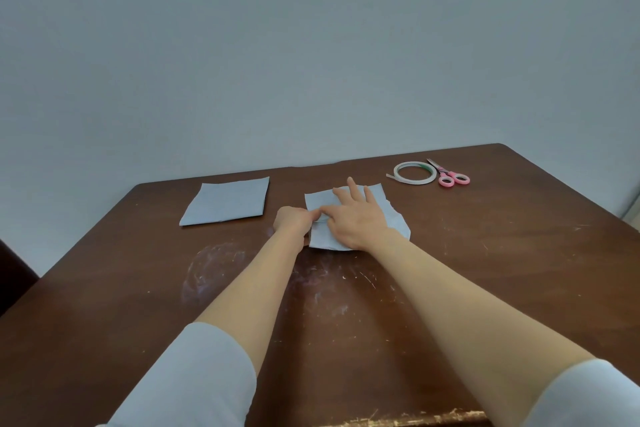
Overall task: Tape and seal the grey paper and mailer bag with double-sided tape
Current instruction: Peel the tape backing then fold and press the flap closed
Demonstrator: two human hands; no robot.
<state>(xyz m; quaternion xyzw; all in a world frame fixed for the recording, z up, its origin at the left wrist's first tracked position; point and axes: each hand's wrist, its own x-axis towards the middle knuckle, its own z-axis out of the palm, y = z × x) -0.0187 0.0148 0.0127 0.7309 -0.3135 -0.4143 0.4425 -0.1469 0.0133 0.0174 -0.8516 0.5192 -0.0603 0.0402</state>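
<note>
A: If peeling backing off the left edge of the grey sheet (318, 202), as seems likely, pin flat, pull slow and low.

B: Agreed: right hand (360, 218) open, fingers spread, palm down on sheet, middle of desk (485, 270) toward far edge; left hand (294, 220) curled, pinching that left edge. Both arms stretched forward.

A: Also second grey sheet (227, 199) near far left corner; tape roll (417, 181), scissors (450, 177) near far right.

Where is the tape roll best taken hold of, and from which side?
Probably pinch the near rim of the tape roll from above, thumb inside the ring, fingers outside. It lies flat and thin, so its open middle gives room. The scissors lie close on its right, and a loose tail sticks out at its left.
</note>
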